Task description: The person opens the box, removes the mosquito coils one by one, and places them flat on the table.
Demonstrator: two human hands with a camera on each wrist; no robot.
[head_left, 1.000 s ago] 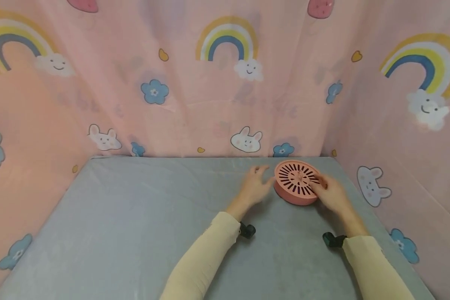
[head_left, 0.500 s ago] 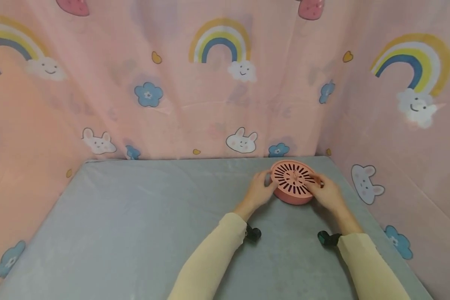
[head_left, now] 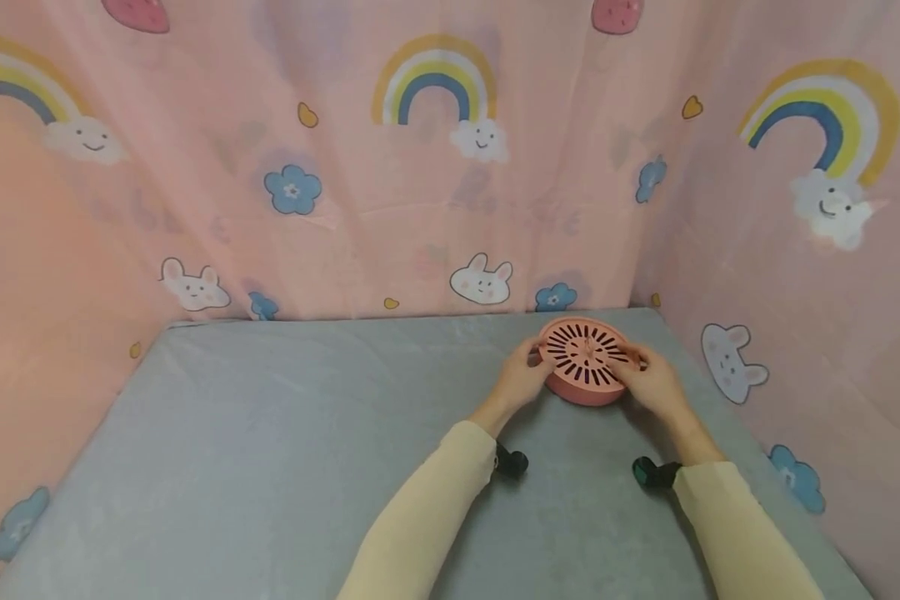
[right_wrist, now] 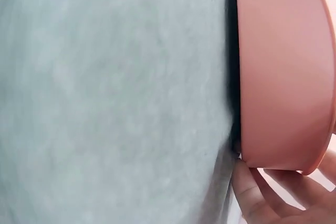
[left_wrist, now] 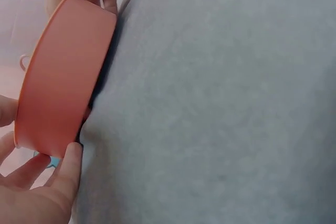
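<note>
The box (head_left: 583,367) is coral pink, the curtain (head_left: 390,225) rainbow-patterned pale pink.

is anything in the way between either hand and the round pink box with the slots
No, nothing visible: the left hand and right hand both touch the round pink box, on opposite sides, and the wrist views show no object between fingers and box.

1. just one round slotted container (head_left: 583,363)
2. one left hand (head_left: 519,380), one right hand (head_left: 656,385), so two total
3. two pale sleeves (head_left: 429,510) plus two black wrist gadgets (head_left: 655,474)
4. three printed rainbows (head_left: 435,68), three smiley clouds (head_left: 480,140) and three bunnies (head_left: 482,282)
</note>
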